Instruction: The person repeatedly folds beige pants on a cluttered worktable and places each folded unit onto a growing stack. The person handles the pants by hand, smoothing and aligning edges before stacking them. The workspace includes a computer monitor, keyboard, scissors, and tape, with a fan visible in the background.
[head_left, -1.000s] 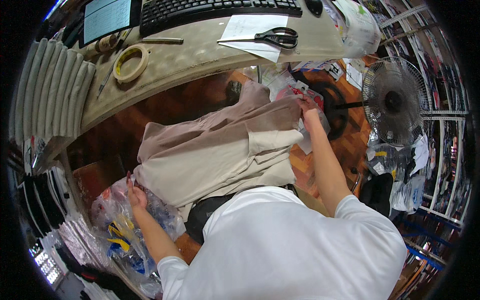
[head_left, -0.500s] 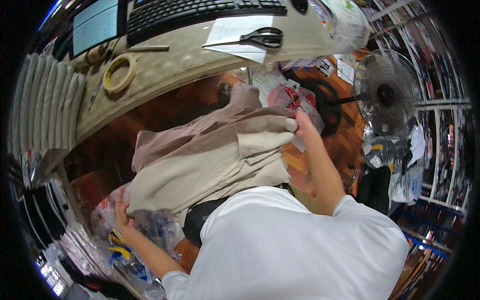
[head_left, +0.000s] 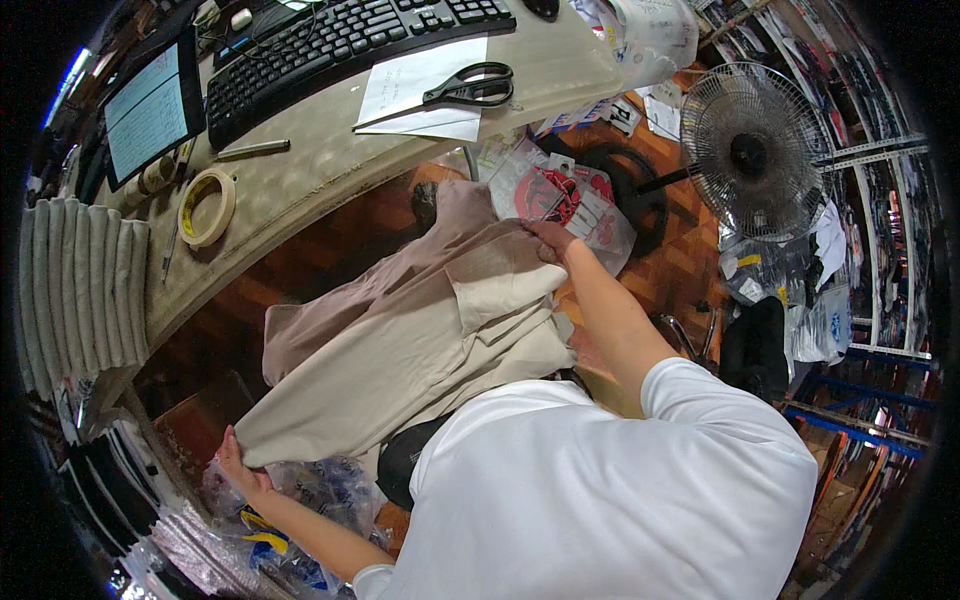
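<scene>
A beige garment with a square patch like a pocket is stretched out over my lap. Mauve-brown cloth shows along its far side; whether it is the same piece I cannot tell. My left hand pinches the garment's lower left corner, thumb and fingers closed on the edge. At the upper right end, my right hand grips the bunched cloth, with part of its fingers hidden. Between the two hands the beige fabric lies fairly flat, with creases near the right end.
On the desk lie a keyboard, black scissors on paper, a tape roll and a tablet. Folded grey cloths stand at left. A fan is at right, by plastic bags and racks.
My left hand has moved down and slightly left, drawing the garment's corner out. My right hand has shifted a little left with the other end. The view has shifted somewhat.
</scene>
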